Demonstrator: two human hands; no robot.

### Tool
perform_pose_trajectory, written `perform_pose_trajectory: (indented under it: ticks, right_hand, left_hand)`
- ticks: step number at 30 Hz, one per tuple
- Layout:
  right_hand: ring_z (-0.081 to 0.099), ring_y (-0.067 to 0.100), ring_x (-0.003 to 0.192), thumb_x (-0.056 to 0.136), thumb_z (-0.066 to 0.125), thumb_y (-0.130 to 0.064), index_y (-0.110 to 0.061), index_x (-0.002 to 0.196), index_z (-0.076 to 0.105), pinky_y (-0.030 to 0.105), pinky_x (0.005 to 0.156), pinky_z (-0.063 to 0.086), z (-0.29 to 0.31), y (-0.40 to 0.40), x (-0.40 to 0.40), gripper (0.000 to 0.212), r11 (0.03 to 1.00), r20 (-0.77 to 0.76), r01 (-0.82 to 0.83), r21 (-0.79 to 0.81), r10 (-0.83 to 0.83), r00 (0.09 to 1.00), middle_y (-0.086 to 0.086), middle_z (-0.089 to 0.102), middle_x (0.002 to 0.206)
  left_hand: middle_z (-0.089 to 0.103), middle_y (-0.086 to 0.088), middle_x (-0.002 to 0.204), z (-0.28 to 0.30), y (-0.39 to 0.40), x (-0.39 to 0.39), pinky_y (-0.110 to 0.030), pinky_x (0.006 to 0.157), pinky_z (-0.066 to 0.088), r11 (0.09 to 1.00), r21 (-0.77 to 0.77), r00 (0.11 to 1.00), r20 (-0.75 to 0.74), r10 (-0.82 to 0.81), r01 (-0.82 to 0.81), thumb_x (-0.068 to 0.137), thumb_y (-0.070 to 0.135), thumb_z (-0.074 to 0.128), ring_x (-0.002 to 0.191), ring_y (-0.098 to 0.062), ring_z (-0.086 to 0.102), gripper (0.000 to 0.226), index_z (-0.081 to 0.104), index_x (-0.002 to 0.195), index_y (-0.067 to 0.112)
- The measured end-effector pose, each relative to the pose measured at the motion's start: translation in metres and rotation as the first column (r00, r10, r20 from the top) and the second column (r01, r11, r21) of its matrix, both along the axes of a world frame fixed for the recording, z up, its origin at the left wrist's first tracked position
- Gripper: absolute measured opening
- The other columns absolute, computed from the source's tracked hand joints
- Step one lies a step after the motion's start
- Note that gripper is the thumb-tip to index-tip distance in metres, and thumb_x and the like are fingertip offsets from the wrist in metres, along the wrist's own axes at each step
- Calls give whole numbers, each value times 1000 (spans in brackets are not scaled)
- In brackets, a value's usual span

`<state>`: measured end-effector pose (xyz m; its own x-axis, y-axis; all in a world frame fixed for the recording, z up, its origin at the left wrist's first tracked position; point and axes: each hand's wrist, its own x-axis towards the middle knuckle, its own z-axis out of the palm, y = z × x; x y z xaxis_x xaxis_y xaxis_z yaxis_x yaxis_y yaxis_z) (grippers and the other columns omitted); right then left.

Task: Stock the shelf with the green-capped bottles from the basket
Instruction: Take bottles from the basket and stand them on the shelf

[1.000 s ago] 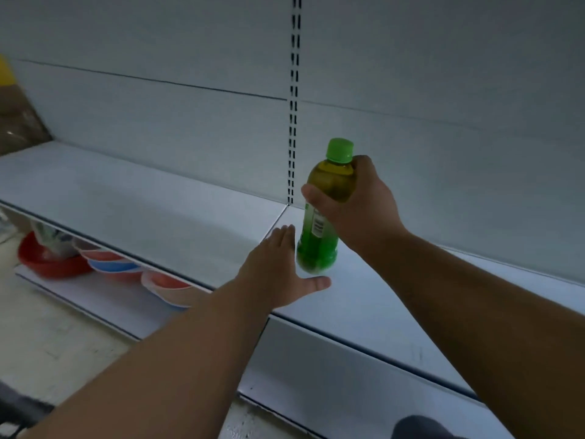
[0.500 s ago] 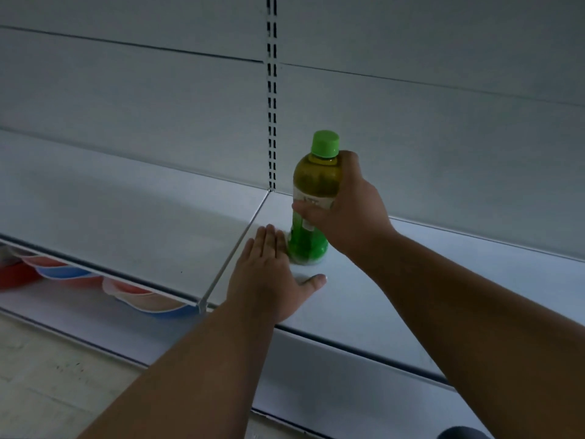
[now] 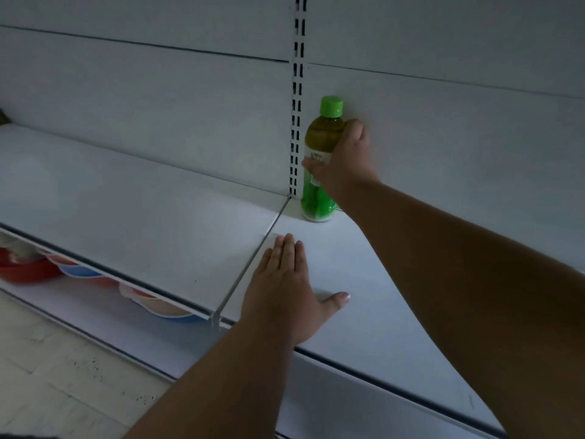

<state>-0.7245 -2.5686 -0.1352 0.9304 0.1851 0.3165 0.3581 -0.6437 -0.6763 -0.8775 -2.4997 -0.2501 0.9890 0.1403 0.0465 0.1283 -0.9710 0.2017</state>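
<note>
One green-capped bottle (image 3: 319,160) stands upright at the back of the shelf (image 3: 158,217), the right hand (image 3: 343,163) wrapped around its middle, the left hand (image 3: 285,289) flat and open in front, so stocking looks barely begun, with the basket out of view.

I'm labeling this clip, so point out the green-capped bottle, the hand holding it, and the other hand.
green-capped bottle (image 3: 317,204): head view, green lower body.
right hand (image 3: 343,164): head view, back of hand.
left hand (image 3: 285,289): head view, back of hand.
</note>
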Motion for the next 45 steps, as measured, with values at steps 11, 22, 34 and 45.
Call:
perform_pose_trajectory:
  ticks: [11, 22, 34, 45]
  right_hand:
    - [44, 32, 132, 71, 82, -53, -13, 155, 9, 46, 104, 43, 2, 0, -21, 118, 999, -69, 35, -16, -36, 997, 12, 32, 148]
    - [42, 27, 133, 83, 71, -52, -19, 153, 24, 39, 109, 39, 7, -27, -156, 90, 914, 111, -327, -240, 360, 926, 8, 37, 148]
    - [41, 30, 131, 82, 65, -58, -24, 148, 34, 44, 106, 39, 23, 89, -385, 81, 435, 53, -720, -541, 872, 486, 8, 38, 147]
    - [40, 28, 132, 82, 65, -60, -27, 149, 30, 44, 107, 38, -26, 174, -555, 83, 58, -28, -789, -612, 995, 95, 7, 38, 149]
  left_hand:
    - [-15, -7, 165, 4, 1, -1, -34, 120, -7, 1000, -22, 1000, -11, -5, 5, 79, 88, 29, 152, -19, -14, 117, -11, 157, 11]
    - [36, -6, 158, 50, 27, -77, -40, 116, 31, 987, -117, 978, 162, 130, -111, 86, 72, 49, 143, -23, 35, 93, 22, 155, 16]
    - [47, -7, 148, 110, 83, -423, -41, 109, 37, 724, 153, 740, 126, 660, -672, 77, 78, 38, 133, -27, 46, 95, 40, 149, 15]
    - [47, -1, 145, 63, 83, -604, -40, 107, 39, 355, 124, 363, 47, 931, -927, 84, 71, 52, 129, -22, 46, 86, 33, 150, 20]
